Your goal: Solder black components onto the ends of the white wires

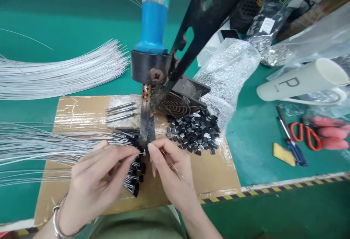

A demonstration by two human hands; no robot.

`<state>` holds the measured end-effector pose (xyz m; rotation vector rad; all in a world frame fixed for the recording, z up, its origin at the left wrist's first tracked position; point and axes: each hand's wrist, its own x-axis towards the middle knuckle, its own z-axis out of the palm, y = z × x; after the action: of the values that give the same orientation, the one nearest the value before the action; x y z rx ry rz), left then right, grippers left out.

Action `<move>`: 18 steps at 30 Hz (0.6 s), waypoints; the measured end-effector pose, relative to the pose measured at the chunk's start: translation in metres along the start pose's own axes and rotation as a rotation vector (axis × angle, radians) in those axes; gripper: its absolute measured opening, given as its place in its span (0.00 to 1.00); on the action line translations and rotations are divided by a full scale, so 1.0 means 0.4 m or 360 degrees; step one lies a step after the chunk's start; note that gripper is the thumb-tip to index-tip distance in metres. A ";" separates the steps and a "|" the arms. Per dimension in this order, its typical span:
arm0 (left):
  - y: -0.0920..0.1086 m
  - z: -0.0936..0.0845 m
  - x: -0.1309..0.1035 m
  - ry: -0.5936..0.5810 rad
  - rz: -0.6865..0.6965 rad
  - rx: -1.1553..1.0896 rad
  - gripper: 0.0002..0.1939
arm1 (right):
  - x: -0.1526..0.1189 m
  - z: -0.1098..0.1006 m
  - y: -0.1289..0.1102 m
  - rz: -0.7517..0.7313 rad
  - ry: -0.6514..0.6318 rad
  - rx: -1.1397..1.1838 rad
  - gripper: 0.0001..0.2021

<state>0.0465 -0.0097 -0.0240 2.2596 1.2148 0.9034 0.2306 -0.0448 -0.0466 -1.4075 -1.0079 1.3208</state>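
My left hand (100,173) is closed in a pinch on a thin white wire (141,153), its end just past the fingertips. Close by on the right, my right hand (171,168) is closed around a thin strand of solder wire (177,171) that trails back over the palm. Between my fingertips sits a small black connector (145,151), partly hidden; I cannot tell which fingers touch it. Right above hangs the soldering iron (145,118), blue-handled and clamped upright, tip down. White wires with black connectors (135,189) on their ends lie beside and under my left hand.
Loose black connectors (197,131) are piled on the cardboard (218,173), right of the iron. A black metal bracket (188,38) slants overhead. Bundled white wires (68,71) lie at left. At right are a white mug (298,82), red-handled scissors (306,135) and a screwdriver (294,148).
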 end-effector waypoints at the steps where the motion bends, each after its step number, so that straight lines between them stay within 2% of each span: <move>1: 0.002 0.001 -0.003 0.0000 -0.0042 -0.0022 0.09 | 0.000 0.002 -0.001 0.0027 -0.0027 0.0045 0.17; 9: 0.009 0.010 -0.014 -0.0064 -0.0269 -0.0081 0.07 | 0.002 0.015 -0.004 0.0147 -0.0048 0.0312 0.17; 13: 0.002 0.006 -0.013 -0.0199 -0.0579 -0.0379 0.03 | 0.008 0.020 0.005 0.0284 -0.0131 0.0564 0.18; 18: -0.004 -0.004 -0.013 -0.0333 -0.0948 -0.0774 0.06 | 0.008 0.028 0.010 0.0321 -0.0130 0.0696 0.18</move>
<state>0.0421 -0.0130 -0.0256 1.4496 1.2920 0.6206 0.2196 -0.0416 -0.0511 -1.1459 -0.5875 1.6414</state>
